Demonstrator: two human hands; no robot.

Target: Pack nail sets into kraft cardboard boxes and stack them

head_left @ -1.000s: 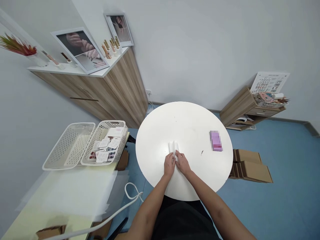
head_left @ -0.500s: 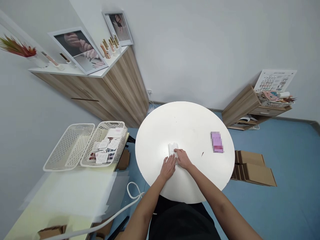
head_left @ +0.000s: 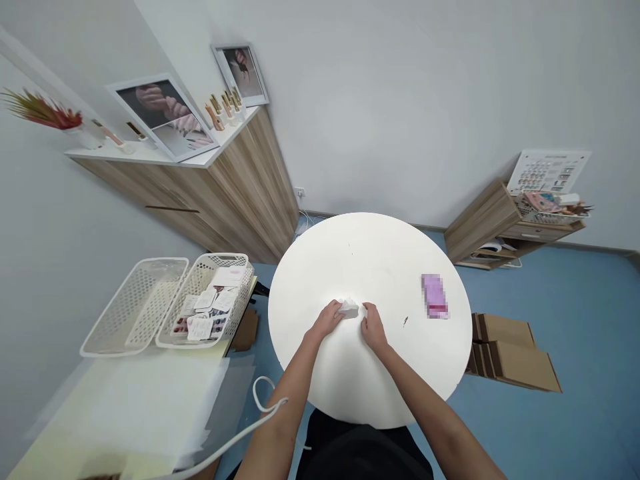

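A small white sheet, thin like paper or tissue, is raised and bent above the middle of the round white table. My left hand pinches its left end between thumb and fingers. At the opposite end, my right hand is closed with a bit of white showing at its fingertips. A grey shaded hollow shows along the near side of the sheet. Whether it is one layer or folded, I cannot tell.
A blurred purple packet lies at the table's right. On the left side table stand white perforated baskets, one holding cards and small packs. Cardboard boxes sit on the floor at right. A white cable loops near my left arm.
Both hands were pressed together over the sheet lying flat. Now they are apart, one at each side, and the sheet is lifted and bent. The view has tilted slightly upward.
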